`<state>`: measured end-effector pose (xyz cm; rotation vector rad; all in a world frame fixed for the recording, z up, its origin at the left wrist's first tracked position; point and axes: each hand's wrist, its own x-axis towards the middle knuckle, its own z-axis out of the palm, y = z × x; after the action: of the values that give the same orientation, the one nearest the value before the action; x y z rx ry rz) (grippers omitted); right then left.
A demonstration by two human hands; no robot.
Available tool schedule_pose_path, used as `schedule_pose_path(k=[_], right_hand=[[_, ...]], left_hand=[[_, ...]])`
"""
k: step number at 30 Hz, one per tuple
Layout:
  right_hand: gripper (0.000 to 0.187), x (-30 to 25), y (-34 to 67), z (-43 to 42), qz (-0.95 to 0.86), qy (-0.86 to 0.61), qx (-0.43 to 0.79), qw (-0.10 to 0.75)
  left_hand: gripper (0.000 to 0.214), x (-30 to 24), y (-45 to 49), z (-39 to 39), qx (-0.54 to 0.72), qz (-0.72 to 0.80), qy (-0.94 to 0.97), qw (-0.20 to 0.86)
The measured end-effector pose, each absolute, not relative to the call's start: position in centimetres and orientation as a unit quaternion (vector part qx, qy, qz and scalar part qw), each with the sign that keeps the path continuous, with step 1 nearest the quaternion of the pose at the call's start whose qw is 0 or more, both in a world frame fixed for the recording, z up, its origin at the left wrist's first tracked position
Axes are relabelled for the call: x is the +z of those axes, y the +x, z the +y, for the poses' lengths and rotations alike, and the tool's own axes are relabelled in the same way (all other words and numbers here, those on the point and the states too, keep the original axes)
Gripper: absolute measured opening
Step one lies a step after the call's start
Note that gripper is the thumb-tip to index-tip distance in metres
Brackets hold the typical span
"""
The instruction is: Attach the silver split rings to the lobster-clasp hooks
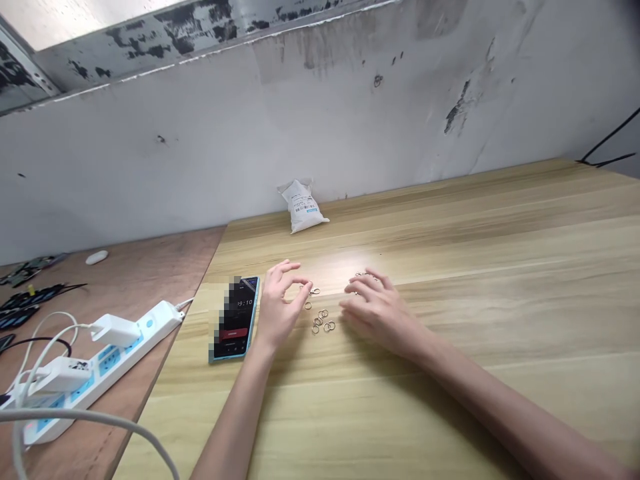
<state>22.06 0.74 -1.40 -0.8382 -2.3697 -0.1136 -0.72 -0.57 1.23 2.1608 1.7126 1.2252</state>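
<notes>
My left hand (286, 300) has its thumb and index finger pinched on a small silvery metal clasp (315, 291), just above the wood-grain table. Below it lies a single metal ring (308, 306). Several split rings (320, 321) are loosely grouped between my two hands. On the right, my right hand (373, 303) hovers palm down, its fingers bent and apart. Its fingertips partly cover a few small metal pieces (359, 275), whose exact kind I cannot make out. No object shows in the right fingers.
Left of my left hand lies a phone (245, 313) with its screen lit. A white plastic packet (304, 208) stands near the wall. A power strip (117, 357) with plugged-in chargers and cables sits on the lower brown surface (165, 267); a grey cable (110, 419) crosses the near left corner.
</notes>
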Motion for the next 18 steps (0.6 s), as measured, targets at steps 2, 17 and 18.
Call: schedule_pose_path(k=[2,17,18], right_hand=[[0.015,-1.6,23.2,1.8,-0.874,-0.364,-0.033,0.321],[0.013,-2.4,24.0,3.0,-0.878,-0.388,-0.027,0.279],[0.013,-2.4,24.0,3.0,-0.878,-0.387,-0.03,0.279]], left_hand=[[0.008,0.7,-1.6,-0.2,0.369,0.586,0.719,0.052],[0.015,1.9,-2.8,-1.0,0.186,0.531,0.808,0.174],[0.015,2.0,-2.9,-1.0,0.18,0.526,0.812,0.177]])
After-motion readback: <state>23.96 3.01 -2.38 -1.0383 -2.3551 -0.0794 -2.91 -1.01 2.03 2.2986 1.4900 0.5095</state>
